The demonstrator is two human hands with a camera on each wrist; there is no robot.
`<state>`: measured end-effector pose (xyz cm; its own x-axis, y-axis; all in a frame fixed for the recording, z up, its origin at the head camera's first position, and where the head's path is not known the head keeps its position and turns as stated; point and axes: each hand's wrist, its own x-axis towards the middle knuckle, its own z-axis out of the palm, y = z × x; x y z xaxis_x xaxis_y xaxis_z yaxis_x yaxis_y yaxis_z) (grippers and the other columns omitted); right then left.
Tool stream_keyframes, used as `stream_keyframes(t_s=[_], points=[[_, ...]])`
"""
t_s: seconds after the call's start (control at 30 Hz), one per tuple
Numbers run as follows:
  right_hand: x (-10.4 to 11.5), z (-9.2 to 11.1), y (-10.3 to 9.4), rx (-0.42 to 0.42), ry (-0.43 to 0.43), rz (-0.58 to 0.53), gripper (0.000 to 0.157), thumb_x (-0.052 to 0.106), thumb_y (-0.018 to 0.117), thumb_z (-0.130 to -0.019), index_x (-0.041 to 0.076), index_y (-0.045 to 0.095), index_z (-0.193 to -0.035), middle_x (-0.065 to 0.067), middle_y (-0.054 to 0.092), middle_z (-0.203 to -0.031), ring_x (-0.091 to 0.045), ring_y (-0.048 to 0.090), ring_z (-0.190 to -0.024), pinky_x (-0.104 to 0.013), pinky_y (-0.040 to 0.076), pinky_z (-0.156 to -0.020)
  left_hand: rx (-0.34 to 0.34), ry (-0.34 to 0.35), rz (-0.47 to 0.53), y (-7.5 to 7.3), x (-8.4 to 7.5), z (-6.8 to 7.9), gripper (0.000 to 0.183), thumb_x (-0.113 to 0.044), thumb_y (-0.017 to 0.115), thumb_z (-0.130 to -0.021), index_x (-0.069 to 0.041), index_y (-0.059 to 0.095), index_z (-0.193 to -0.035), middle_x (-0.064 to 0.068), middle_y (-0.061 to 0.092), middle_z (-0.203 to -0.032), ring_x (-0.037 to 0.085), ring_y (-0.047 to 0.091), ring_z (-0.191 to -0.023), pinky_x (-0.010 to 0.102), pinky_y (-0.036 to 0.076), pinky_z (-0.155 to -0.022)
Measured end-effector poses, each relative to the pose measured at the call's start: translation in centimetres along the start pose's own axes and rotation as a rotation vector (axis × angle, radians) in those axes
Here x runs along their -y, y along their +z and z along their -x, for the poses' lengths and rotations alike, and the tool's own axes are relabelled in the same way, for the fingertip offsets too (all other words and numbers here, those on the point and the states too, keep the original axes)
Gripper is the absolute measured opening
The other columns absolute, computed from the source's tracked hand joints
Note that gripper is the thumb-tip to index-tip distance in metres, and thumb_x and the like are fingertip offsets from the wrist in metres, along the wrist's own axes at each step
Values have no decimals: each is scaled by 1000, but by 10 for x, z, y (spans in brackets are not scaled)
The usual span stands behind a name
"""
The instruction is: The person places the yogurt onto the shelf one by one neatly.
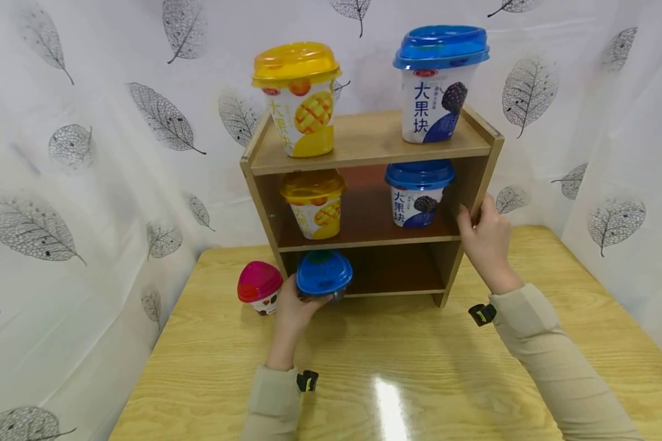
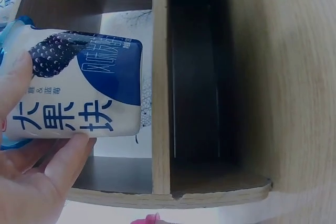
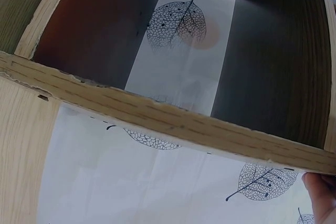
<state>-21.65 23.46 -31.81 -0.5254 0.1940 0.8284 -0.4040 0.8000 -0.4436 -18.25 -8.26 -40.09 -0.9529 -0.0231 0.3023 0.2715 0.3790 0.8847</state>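
Note:
My left hand (image 1: 291, 313) grips a blue-lidded yogurt cup (image 1: 323, 274), thumb on one side and fingers on the other. In the head view this cup overlaps the left part of the lowest compartment. The left wrist view shows its blackberry print, and its base (image 2: 137, 87) faces the shelf board (image 2: 161, 87). My right hand (image 1: 486, 242) holds the right side panel of the small wooden shelf (image 1: 364, 144); in the right wrist view only a few fingers (image 3: 319, 195) show at the panel's edge. Left of the left hand stands a pink-lidded cup (image 1: 260, 285).
On the top board stand a yellow-lidded cup (image 1: 303, 104) at left and a blue-lidded cup (image 1: 438, 86) at right. The middle compartment holds another yellow-lidded cup (image 1: 315, 205) and another blue-lidded one (image 1: 417, 195). A leaf-print curtain (image 1: 105, 202) hangs behind the wooden table (image 1: 419, 367).

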Motion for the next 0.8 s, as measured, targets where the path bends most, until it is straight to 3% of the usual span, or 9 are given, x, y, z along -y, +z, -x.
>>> stream_keyframes(t_s=[0.3,0.57,0.7,0.8], points=[[-1,0,0,-7,-3,4,22,8,54,-83,-12,51,-92,-25,56,-65,-35,50,-48,-42,35,-43,-42,40,-59,4,4,-4,52,-14,75,-70,4,50,-111,18,58,-103,30,56,-88,40,49,-71],[-1,1,1,-13,-3,6,21,8,54,-83,-12,51,-91,-24,54,-63,-34,48,-47,-41,34,-42,-121,127,-234,6,9,-7,38,-23,72,-73,3,58,-97,17,63,-92,29,59,-82,40,49,-67],[-1,1,1,-16,-6,6,21,7,54,-83,-12,51,-90,-24,54,-62,-33,48,-46,-41,34,-42,-133,92,-341,5,7,-7,36,-32,70,-75,1,61,-85,13,64,-79,24,59,-67,33,48,-55],[-1,0,1,-18,-9,5,21,7,54,-83,-12,51,-90,-24,54,-63,-34,48,-47,-41,34,-42,-135,56,-461,3,4,-8,38,-40,67,-75,-2,62,-75,7,61,-65,18,55,-54,27,42,-44]])
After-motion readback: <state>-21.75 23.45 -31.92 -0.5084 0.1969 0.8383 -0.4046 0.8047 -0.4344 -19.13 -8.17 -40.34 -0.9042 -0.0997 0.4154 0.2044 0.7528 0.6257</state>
